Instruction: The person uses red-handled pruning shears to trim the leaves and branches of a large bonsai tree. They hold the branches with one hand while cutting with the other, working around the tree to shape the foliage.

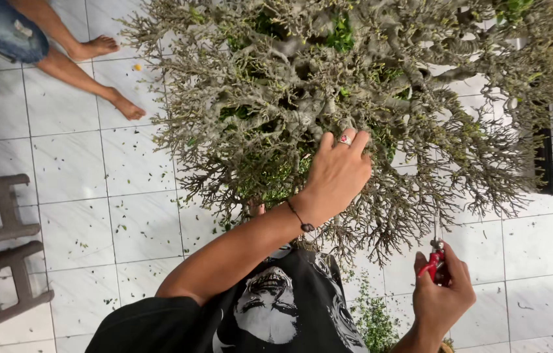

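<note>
I see my left hand (336, 175) on the tree (328, 98), with my right hand (441, 297) below it, holding clippers (434, 260). Someone's legs (74, 59) are far left (above the bench (2, 255)).

left hand (336, 171): arm stretched forward, palm down, fingers together, ring and wrist cord worn | right hand (441, 297): low, fist closed, knuckles up, wrist bent inward
</note>
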